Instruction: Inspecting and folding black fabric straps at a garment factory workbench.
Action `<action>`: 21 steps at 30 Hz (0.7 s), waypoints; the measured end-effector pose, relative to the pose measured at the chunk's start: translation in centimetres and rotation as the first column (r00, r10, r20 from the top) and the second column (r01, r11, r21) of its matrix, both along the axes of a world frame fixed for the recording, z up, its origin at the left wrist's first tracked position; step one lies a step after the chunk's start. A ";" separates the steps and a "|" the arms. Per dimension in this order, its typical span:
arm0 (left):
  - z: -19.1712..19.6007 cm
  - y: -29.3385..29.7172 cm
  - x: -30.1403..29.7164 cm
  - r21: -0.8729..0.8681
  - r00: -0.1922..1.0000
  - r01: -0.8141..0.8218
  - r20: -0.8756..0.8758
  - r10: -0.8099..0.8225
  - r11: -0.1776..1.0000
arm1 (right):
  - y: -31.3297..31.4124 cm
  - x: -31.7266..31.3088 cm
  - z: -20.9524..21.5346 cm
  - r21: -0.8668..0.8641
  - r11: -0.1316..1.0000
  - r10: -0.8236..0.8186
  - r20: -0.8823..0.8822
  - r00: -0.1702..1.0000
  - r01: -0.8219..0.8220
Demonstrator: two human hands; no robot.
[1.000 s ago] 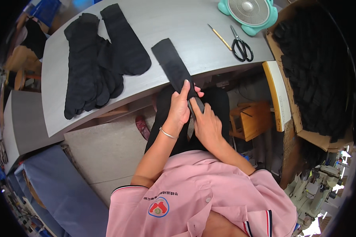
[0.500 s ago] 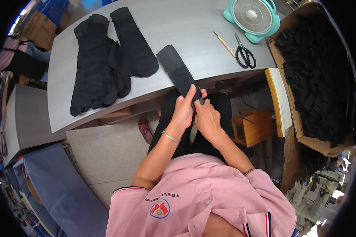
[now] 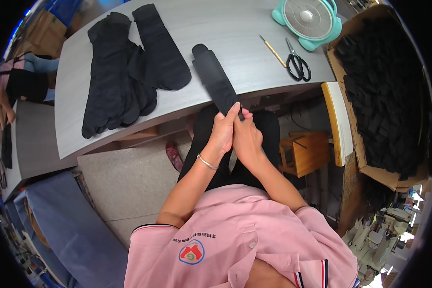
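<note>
A long black sock [image 3: 214, 77] lies across the grey table [image 3: 235, 33], its near end hanging over the front edge. My left hand [image 3: 222, 134] and my right hand [image 3: 247, 139] are pressed together just below that edge, both gripping the sock's near end. A thin bracelet sits on my left wrist. To the left on the table lies a pile of several black socks [image 3: 125, 72], some fanned out.
A teal desk fan [image 3: 308, 20], black scissors [image 3: 298, 63] and a yellow pencil [image 3: 272, 51] lie at the table's far right. A cardboard box [image 3: 365, 158] full of black socks stands on the right. A small wooden stool [image 3: 306, 152] sits under the table. Another person is at the far left.
The sock has slid farther onto the table and lies flatter and longer. My hands have closed together at its near end below the table edge.
</note>
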State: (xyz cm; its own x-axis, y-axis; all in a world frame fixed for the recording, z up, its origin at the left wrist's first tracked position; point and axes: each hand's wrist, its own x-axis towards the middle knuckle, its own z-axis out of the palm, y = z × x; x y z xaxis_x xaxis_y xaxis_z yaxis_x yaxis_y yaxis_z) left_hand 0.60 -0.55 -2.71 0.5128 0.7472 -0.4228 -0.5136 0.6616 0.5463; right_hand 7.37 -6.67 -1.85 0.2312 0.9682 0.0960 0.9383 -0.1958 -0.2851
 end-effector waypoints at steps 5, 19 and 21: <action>0.0 0.5 -0.6 0.071 0.999 0.047 -0.001 -0.047 0.996 | 1.1 0.8 0.2 -0.106 0.994 -0.001 -0.079 0.997 -0.007; 3.0 2.3 -3.0 -0.031 0.993 0.093 0.078 -0.090 0.995 | -0.3 5.6 6.9 0.200 0.974 0.069 -0.705 0.705 0.105; 3.5 2.0 -2.6 -0.029 0.987 0.137 0.083 -0.135 0.990 | 3.2 6.8 6.9 0.170 0.971 0.041 -0.810 0.584 0.169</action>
State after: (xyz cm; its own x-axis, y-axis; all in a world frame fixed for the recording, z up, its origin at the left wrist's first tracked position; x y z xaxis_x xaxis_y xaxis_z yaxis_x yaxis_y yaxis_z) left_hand -2.01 1.43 0.76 0.6420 0.6540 -0.4001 -0.4591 0.7459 0.4827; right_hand 14.20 -3.49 5.04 0.3748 0.9266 0.0315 0.2891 -0.0845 -0.9536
